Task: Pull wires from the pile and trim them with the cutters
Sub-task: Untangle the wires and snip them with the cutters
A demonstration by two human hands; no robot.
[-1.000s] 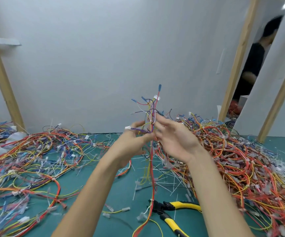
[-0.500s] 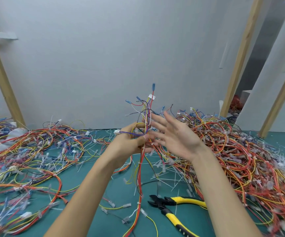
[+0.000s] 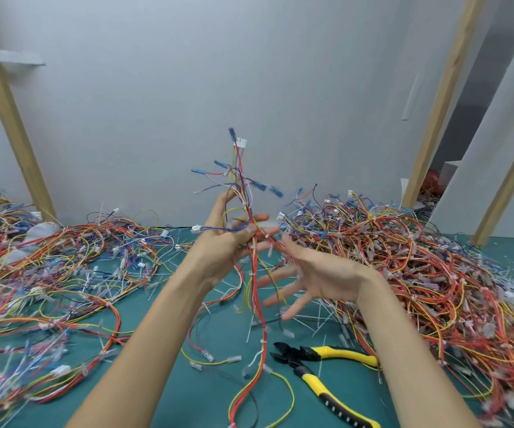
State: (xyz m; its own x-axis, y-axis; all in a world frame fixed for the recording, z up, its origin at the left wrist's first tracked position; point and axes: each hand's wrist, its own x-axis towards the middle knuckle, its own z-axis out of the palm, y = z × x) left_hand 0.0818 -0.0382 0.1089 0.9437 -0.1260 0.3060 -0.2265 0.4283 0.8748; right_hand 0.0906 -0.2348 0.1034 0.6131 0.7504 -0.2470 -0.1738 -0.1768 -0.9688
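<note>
Head view: left hand [image 3: 220, 253] grips upright wire bundle [image 3: 240, 183], right hand [image 3: 322, 273] splayed.

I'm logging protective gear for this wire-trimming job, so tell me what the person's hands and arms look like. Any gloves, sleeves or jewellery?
No gloves: the left hand and right hand are bare. The left forearm and right forearm are bare too, with no sleeve showing down to the bottom edge of the view. No watch, ring, bracelet or marking is visible, though the fingers are motion-blurred.
</note>
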